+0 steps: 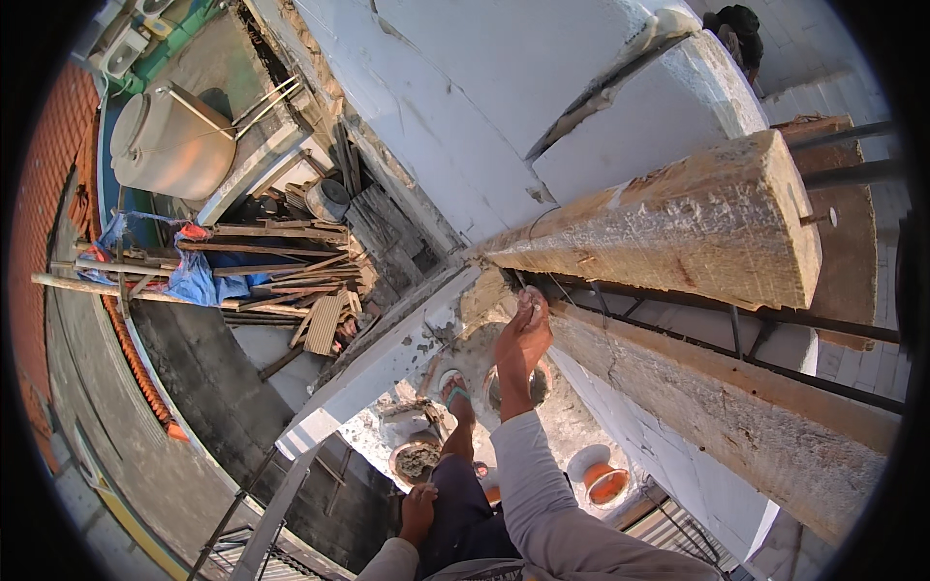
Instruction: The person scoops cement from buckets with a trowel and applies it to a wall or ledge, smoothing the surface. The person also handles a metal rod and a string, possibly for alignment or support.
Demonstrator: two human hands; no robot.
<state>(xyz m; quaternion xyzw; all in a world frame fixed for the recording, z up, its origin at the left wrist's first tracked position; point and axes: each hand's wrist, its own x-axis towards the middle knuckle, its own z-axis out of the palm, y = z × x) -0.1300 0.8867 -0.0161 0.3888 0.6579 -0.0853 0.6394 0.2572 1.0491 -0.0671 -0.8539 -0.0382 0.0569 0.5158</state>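
While my right hand point(523, 327) was pinched closed just below the top wood beam point(659, 223), near the steel bars point(852, 330) under it, I was probably working on those bars; next needed steady fingers. I couldn't tell if my left hand point(418, 513), well below that beam, was closed.

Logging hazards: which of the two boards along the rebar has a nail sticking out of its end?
The upper board, with the nail jutting from its cut end; the lower board shows none there.

Right hand point(524, 327) reaches forward; left hand point(418, 514) sits low.
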